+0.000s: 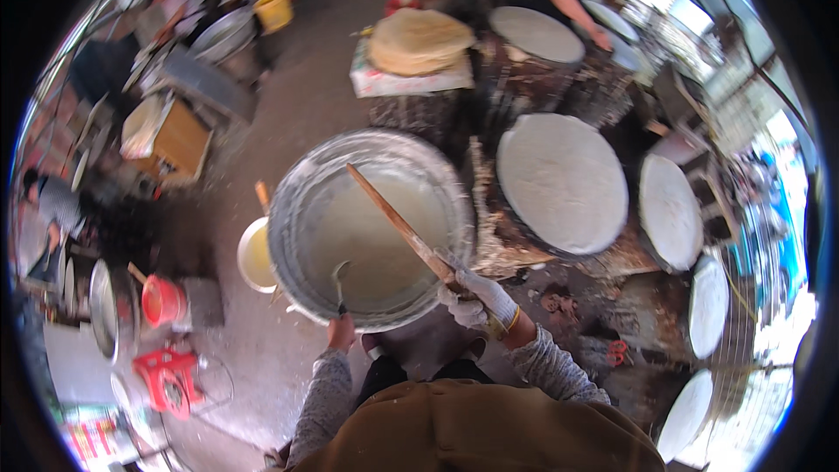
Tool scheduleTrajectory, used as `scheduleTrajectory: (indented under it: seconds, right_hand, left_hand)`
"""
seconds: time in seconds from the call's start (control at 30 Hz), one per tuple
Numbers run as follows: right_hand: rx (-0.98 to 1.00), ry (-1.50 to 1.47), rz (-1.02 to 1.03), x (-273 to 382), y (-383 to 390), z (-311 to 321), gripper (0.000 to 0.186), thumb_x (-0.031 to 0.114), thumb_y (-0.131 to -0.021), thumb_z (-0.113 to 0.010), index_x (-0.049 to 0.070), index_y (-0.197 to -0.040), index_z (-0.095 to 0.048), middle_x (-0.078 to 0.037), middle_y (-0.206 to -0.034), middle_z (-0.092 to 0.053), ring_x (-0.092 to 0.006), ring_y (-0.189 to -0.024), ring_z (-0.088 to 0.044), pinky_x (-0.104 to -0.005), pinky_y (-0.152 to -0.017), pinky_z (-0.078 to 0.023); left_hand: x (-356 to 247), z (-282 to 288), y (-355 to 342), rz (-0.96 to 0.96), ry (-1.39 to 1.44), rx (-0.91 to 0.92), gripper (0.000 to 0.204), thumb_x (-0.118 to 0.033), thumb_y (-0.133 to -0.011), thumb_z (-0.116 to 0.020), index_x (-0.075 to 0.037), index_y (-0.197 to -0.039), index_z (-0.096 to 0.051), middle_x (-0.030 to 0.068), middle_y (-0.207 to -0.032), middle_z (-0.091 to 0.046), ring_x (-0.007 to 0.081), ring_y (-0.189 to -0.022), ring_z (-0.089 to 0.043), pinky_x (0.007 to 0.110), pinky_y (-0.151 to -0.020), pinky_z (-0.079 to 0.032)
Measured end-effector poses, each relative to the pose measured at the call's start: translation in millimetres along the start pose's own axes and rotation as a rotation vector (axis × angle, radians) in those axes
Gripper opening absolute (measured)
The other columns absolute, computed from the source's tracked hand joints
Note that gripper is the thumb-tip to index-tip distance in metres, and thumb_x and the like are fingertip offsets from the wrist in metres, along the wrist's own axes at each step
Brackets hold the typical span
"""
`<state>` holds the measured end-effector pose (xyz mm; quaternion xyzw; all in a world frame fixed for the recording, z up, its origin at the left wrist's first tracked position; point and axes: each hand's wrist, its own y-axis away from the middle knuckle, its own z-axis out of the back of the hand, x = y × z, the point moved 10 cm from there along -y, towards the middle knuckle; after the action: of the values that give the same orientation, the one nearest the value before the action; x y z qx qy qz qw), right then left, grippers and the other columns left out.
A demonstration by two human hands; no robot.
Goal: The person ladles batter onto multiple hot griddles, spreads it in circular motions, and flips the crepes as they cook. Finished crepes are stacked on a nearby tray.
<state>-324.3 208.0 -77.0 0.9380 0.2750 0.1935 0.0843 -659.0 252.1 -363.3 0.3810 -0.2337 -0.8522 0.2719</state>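
Note:
My bare left hand (342,332) is closed round the handle of a ladle (342,304), whose head is over the pale batter (371,236) near the tub's close side. A cream-coloured glove covers my right hand (476,297), which grips a long wooden stick (398,223). The stick slants up and to the left across the tub; whether its far end touches the batter I cannot tell. The big round metal tub (281,236) stands right before my feet, its inner wall smeared with batter.
Right of the tub, a large round griddle sheet (564,183) carries a white layer, with another white round (671,210) beyond. Stacked tan flatbreads (419,39) sit ahead. On the left are a bowl of yellow liquid (258,253), a red bucket (164,300) and a red stool (166,376). Another person's arm (572,10) reaches over a far griddle.

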Motion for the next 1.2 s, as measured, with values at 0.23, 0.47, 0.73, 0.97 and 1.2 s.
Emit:
scheduleTrajectory:
  seconds: [0.23,0.47,0.73,0.97,1.2]
  right_hand:
    - [-0.492,0.416,0.449,91.1,156.3,78.7,0.059,0.026,-0.102,-0.047,0.018,-0.154,-0.022,-0.001,-0.076,-0.056,-0.0062,-0.046,-0.038,-0.0203,-0.041,-0.032]
    - [-1.188,0.879,0.866,134.4,258.2,188.6,0.038,0.023,-0.098,-0.052,0.009,-0.133,-0.058,-0.008,-0.086,-0.070,-0.0102,-0.068,-0.062,-0.0238,-0.062,-0.048]
    - [-1.233,1.285,0.745,159.3,193.7,143.1,0.037,0.031,-0.094,-0.056,0.017,-0.128,-0.060,-0.023,-0.105,-0.065,-0.0366,-0.097,-0.066,-0.0362,-0.081,-0.051]
    - [-1.340,2.001,0.329,127.7,193.6,105.2,0.053,0.026,-0.094,-0.052,0.024,-0.145,-0.038,-0.017,-0.076,-0.067,-0.0351,-0.064,-0.068,-0.0482,-0.055,-0.052]
    - [-1.372,2.187,0.058,161.3,159.9,109.6,0.066,0.011,-0.090,-0.050,0.015,-0.151,-0.025,-0.021,-0.080,-0.067,-0.0344,-0.069,-0.070,-0.0460,-0.056,-0.054]
  left_hand:
    - [-18.1,-49.6,47.7,0.050,0.262,0.154,0.034,-0.028,-0.087,-0.042,-0.003,-0.064,-0.048,0.0106,-0.046,-0.046,0.0219,-0.035,-0.047,0.037,-0.032,-0.037]
    - [-25.5,-57.0,40.8,0.079,0.140,0.189,0.031,-0.023,-0.085,-0.042,-0.003,-0.062,-0.047,0.0140,-0.046,-0.045,0.0260,-0.034,-0.046,0.038,-0.031,-0.035]
    - [-13.3,-62.9,21.4,0.109,0.054,0.259,0.032,-0.019,-0.083,-0.042,0.001,-0.060,-0.052,0.0162,-0.046,-0.046,0.0266,-0.035,-0.049,0.040,-0.030,-0.035]
    - [2.0,-68.4,-1.5,0.069,0.070,0.272,0.033,-0.016,-0.084,-0.043,0.000,-0.056,-0.051,0.0183,-0.047,-0.049,0.0294,-0.036,-0.051,0.042,-0.030,-0.036]
    - [-7.8,-75.5,-1.5,-0.108,-0.126,0.382,0.035,-0.018,-0.085,-0.046,0.000,-0.055,-0.051,0.0194,-0.048,-0.050,0.0290,-0.036,-0.052,0.041,-0.030,-0.036]
